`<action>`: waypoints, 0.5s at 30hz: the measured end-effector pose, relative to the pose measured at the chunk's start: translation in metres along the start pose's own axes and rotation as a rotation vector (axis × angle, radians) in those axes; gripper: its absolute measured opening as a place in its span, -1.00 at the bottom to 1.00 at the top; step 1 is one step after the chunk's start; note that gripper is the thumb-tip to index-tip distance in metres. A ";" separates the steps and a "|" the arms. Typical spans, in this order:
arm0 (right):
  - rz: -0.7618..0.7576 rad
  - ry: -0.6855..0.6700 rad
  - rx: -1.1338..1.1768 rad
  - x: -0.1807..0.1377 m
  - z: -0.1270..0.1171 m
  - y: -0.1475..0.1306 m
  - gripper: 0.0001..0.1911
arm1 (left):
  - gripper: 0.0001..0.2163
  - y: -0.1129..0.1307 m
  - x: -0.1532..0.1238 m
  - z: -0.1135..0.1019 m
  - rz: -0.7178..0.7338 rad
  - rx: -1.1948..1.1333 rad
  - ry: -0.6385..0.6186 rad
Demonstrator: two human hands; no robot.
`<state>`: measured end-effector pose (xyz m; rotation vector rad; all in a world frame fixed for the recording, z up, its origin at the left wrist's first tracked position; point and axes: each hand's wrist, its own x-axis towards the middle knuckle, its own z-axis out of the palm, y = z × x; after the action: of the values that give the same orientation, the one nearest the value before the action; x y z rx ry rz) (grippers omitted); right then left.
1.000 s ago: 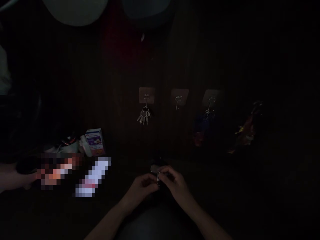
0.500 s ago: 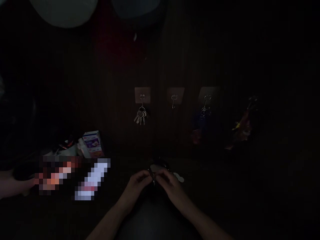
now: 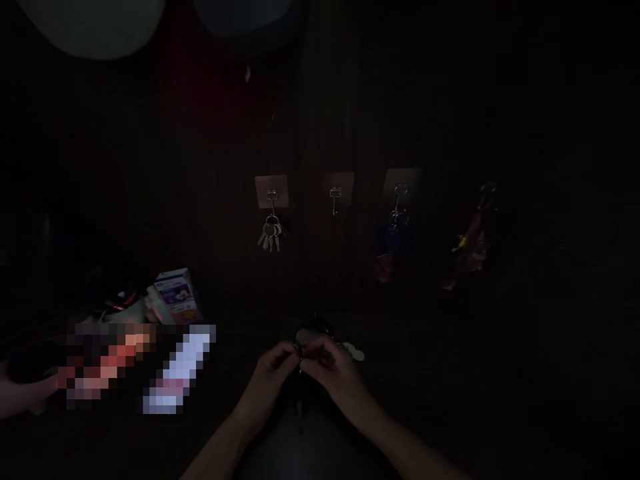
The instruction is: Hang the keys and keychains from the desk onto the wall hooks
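The scene is very dark. My left hand (image 3: pixel 273 370) is closed, thumb and fingers pinched on a small item with a metallic glint that I cannot make out. My right hand (image 3: pixel 333 365) pinches at the same spot from the other side, and the fingertips nearly meet. A thin dark piece (image 3: pixel 300 407) with a faint shine hangs below the fingers. Just behind my hands lies a dark rounded object (image 3: pixel 324 325), its kind unclear. A pale flat piece with rounded lobes (image 3: pixel 355 352) lies beside my right hand.
A bunch of keys (image 3: pixel 271 235) hangs from a wall hook; a bare hook (image 3: pixel 335 197) is beside it. Blue and red items (image 3: pixel 389 243) and a colourful bundle (image 3: pixel 473 247) hang further right. At left are a small box (image 3: pixel 176 295), a pixelated bright screen-like patch (image 3: pixel 180 370) and another person's arm (image 3: pixel 25 393).
The view has shifted, so the wall hooks sit further left. My right hand has turned slightly and moved left at the small item; a dark piece now shows below the fingers.
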<state>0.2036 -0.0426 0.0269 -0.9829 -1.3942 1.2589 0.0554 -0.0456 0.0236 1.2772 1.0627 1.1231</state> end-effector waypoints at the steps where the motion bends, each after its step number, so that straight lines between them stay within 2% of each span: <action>1: 0.014 0.006 0.001 0.000 0.001 -0.001 -0.79 | -0.83 0.001 0.000 0.000 0.003 0.013 0.020; 6: 0.105 0.004 -0.009 -0.003 0.001 -0.012 -0.79 | -0.86 0.003 -0.002 0.002 0.032 0.047 0.071; 15: 0.020 0.016 -0.040 -0.005 -0.002 -0.010 -0.86 | -0.84 -0.002 0.001 0.002 0.000 -0.035 0.069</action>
<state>0.2066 -0.0489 0.0363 -1.0338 -1.4051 1.2398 0.0579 -0.0452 0.0215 1.2191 1.0892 1.1879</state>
